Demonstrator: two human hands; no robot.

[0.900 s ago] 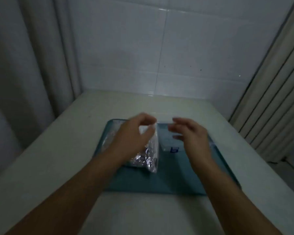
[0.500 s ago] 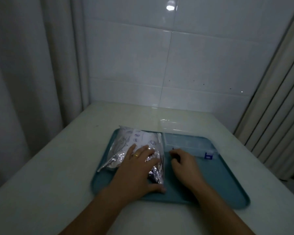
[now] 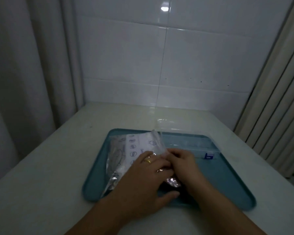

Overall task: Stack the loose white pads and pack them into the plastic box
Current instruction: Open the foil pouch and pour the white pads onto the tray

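Right hand (image 3: 183, 164) has joined left hand (image 3: 148, 173) (teal tray (image 3: 227, 180)).

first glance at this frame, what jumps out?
Both hands meet mid-tray: the left hand, wearing a gold ring, lies on a crinkly plastic package with printed icons, and the right hand works at its near right edge, its grip hidden. Everything sits on a teal tray. A clear plastic box with a blue label stands at the tray's far right.
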